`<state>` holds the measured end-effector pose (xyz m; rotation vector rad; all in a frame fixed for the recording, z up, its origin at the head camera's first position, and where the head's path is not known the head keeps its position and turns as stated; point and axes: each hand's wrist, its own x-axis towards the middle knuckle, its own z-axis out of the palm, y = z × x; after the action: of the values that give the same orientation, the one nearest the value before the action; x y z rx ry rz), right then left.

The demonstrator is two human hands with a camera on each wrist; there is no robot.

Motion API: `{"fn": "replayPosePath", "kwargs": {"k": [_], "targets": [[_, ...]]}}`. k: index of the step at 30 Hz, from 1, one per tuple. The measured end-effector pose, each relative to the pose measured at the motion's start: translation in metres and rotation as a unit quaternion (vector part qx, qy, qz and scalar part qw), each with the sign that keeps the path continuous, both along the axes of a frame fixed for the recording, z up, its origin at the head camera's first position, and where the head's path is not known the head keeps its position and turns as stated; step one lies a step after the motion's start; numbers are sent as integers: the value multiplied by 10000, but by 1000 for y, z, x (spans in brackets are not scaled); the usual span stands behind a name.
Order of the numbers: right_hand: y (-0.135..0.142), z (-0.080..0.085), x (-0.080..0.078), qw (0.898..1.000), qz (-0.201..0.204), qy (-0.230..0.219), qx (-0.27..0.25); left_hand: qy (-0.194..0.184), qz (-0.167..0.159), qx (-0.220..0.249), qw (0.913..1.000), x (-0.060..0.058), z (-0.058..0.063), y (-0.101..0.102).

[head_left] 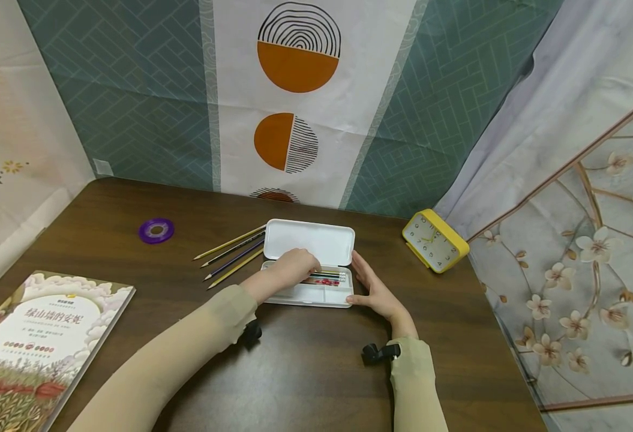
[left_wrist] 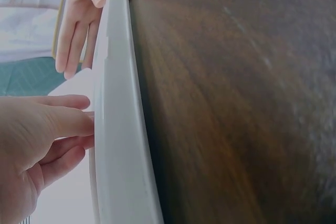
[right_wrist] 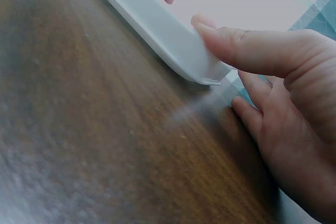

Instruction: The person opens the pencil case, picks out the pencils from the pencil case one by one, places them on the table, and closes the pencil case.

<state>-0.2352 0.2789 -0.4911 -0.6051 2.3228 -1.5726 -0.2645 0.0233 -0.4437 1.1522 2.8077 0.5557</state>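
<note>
Left fingers [left_wrist: 64, 166] bend into the white case [head_left: 309, 239] (hold unclear); right fingers [head_left: 364, 271], spread, touch its end.

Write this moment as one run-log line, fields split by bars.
left hand: dipped in open pencil case, grip hidden | right hand: touching case's right end | four pencils: on table, left of case

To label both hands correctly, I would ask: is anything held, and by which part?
The left hand reaches into the white case; whether it holds anything is hidden. The right hand, fingers extended, touches the case's right end.
</note>
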Motion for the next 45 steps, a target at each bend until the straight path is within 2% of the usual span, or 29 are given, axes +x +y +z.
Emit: {"fn": "replayPosePath", "kwargs": {"k": [13,24,36,45], "targets": [[-1,1,1,10000,22,10,-64,54,64,100,9999,0,-4,2],[0,-1,2,9999,39,65,-94,-272,371,73,9989,-4,-5,7],[1,-2,1,9999,28,102,-86,-358,422,-79,9984,-5,0,9],[1,0,2,9999,14,112,-42,-182,473,-222,9985,-9,-2,11]]}}
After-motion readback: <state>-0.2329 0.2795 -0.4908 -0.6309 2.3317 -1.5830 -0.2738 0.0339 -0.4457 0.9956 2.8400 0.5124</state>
